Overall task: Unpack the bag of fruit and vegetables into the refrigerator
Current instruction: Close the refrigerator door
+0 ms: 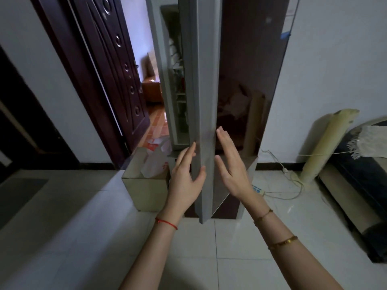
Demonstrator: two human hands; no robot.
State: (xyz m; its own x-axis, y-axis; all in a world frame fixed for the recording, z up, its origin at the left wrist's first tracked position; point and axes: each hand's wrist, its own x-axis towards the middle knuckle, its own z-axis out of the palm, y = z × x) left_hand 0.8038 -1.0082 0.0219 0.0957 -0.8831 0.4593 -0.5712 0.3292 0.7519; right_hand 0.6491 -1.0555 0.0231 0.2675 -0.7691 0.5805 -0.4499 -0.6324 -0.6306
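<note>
The refrigerator door (206, 101) stands partly open and I see it edge-on, a grey edge with a dark glossy front (247, 70). Through the gap on the left, the shelves (178, 84) show with some items on them. My left hand (186, 176) lies against the door's edge, thumb on the grey strip and fingers straight along the inner side. My right hand (232, 166) is flat and spread beside the dark front, holding nothing. A white plastic bag with red print (155, 158) sits in a cardboard box (144, 191) left of the fridge.
A dark wooden door (109, 70) stands open at the left onto a room with an orange floor. A rolled mat (326, 143) leans on the wall at the right, next to dark furniture (366, 174). A power strip (258, 189) and cable lie on the white tiles.
</note>
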